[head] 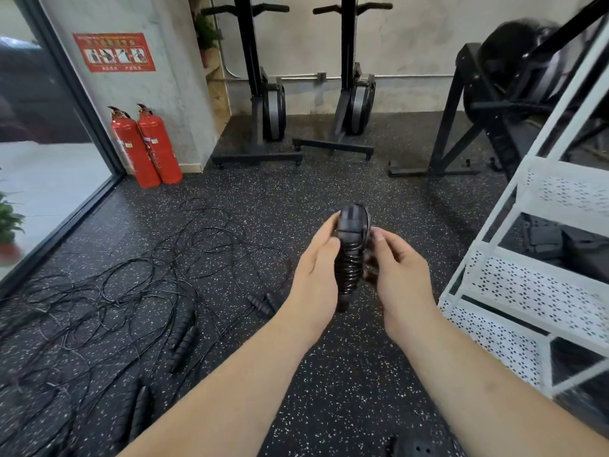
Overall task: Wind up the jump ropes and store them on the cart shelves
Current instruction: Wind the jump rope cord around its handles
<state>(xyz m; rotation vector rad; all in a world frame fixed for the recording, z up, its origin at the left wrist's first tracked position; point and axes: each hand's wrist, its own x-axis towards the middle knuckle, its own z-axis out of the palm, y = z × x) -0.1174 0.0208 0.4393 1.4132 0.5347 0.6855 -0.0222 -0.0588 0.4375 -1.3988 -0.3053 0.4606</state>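
**Rope bundle in two hands, loose ropes on the floor**

Glass wall (49, 153) closes the left side, with one potted plant (8, 222) at its lower edge. Two red fire extinguishers (158, 150) stand against the wall corner. In front of them the loose ropes (138, 285) lie in one tangle on the speckled floor (329, 179). I count three pairs of black handles (183, 338) among them; how many ropes there are I cannot tell.

The left hand (316, 275) grips the wound rope (351, 252) from the left side, its fingers curled round it. This one bundle stands nearly upright in the air, between the tangle and the cart. The right hand (398, 268) holds its upper part, with the thumb on the cord and the fingers curled behind.

Two rowing machines (273, 107) stand upright at the back wall. Between them and the hands the floor is open. The white cart (534, 291) fills the right edge, just beside the right hand, and its perforated shelves hold some dark things.
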